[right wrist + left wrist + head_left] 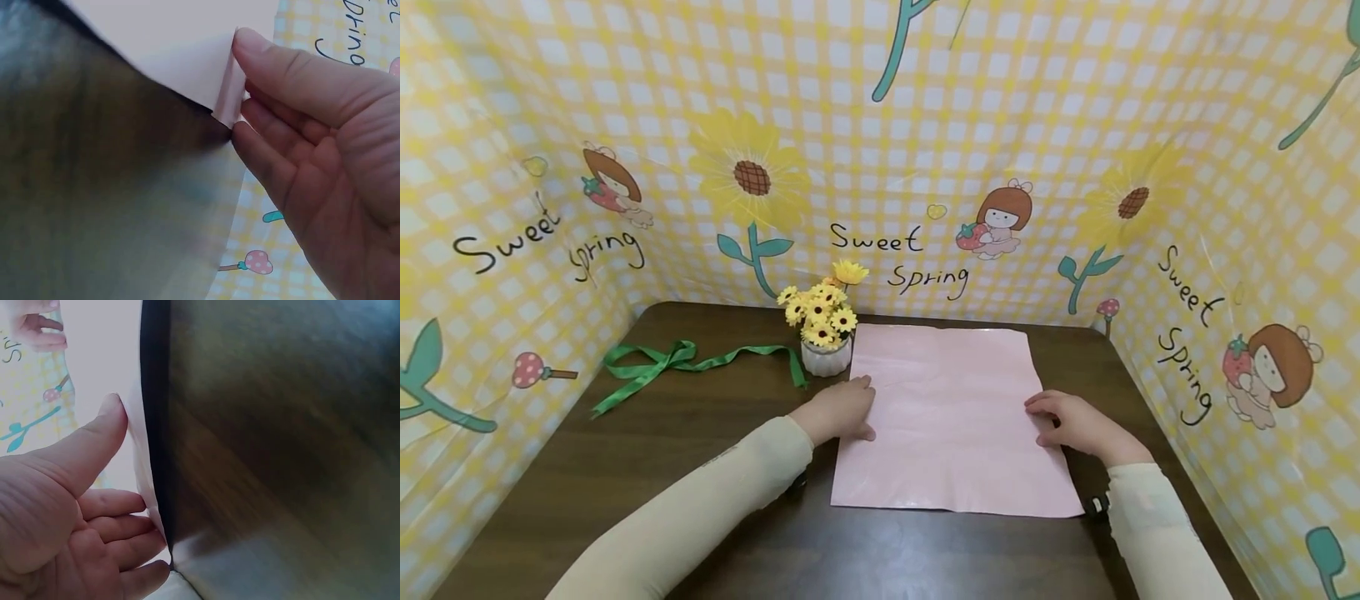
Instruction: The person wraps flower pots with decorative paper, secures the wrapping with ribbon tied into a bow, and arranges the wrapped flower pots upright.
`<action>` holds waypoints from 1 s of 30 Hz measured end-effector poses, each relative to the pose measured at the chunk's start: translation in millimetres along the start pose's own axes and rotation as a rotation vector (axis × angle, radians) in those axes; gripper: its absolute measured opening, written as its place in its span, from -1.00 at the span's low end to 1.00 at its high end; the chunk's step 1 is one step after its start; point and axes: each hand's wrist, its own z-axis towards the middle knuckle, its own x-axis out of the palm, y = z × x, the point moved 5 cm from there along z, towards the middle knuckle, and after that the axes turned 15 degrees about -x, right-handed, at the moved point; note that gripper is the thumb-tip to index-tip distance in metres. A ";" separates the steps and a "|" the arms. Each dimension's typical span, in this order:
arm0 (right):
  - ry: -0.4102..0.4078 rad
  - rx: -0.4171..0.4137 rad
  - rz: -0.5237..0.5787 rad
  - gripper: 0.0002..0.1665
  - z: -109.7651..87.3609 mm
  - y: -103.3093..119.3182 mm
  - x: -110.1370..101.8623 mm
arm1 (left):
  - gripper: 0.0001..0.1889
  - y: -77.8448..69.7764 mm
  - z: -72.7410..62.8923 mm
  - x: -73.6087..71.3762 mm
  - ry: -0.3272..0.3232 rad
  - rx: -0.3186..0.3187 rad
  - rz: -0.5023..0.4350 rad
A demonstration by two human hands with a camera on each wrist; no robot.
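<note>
Green satin ribbon (681, 353): laid loosely at far left, one tail trailed to the potted flowers.
Yellow artificial flowers in a white ribbed pot (822, 335): stood upright at the far side, just beside the sheet's far left corner.
Left grip (842, 408): unclenched; its thumb and extended fingers are rested at the sheet's left edge.
Thin pale pink rectangular sheet (951, 417): spread flat between both grips, neither clearly nearer, since both side edges are met about midway; its longer axis cannot be told under this slant, but the side edges are run near to far.
Right grip (1078, 421): set at the right edge, where a narrow fold is shown; whether it is pinched cannot be told.
Dark brown wood-grain tabletop (925, 558): shown wider left of the sheet than right.
Yellow-and-white checked wall covering (880, 150): hung left, right and close behind.
</note>
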 end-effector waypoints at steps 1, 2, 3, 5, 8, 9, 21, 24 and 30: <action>0.003 0.011 0.000 -0.42 -0.2 -0.8 0.7 | -0.25 -0.1 0.1 0.0 -0.002 0.002 0.007; 0.012 0.013 -0.006 -0.40 -0.2 -1.2 1.6 | -0.26 -0.2 0.0 0.0 -0.005 0.004 0.010; 0.018 0.017 -0.012 -0.37 -0.2 -1.7 2.5 | -0.26 -0.2 -0.1 -0.1 -0.008 0.004 0.010; 0.025 0.046 -0.011 -0.31 -0.5 -3.3 4.0 | -0.26 0.2 -0.3 -0.3 -0.012 0.002 0.013; 0.028 0.082 -0.014 -0.22 -0.1 -4.7 3.4 | -0.27 1.0 -0.7 -0.9 -0.020 -0.004 0.010; 0.028 0.098 -0.014 -0.19 -0.1 -5.2 2.6 | -0.27 1.1 -1.1 -1.3 -0.020 -0.005 0.006; 0.048 0.115 0.025 -0.15 -2.6 -6.7 -3.0 | -0.26 -1.6 -9.9 -7.9 -0.008 -0.011 -0.016; 0.039 0.103 0.044 -0.15 -4.7 -8.7 -2.0 | -0.27 -1.1 -11.3 -8.6 -0.004 -0.020 -0.023; 0.014 0.101 0.083 -0.14 -7.6 -8.6 -2.4 | -0.27 0.1 -9.7 -6.9 -0.020 -0.009 -0.015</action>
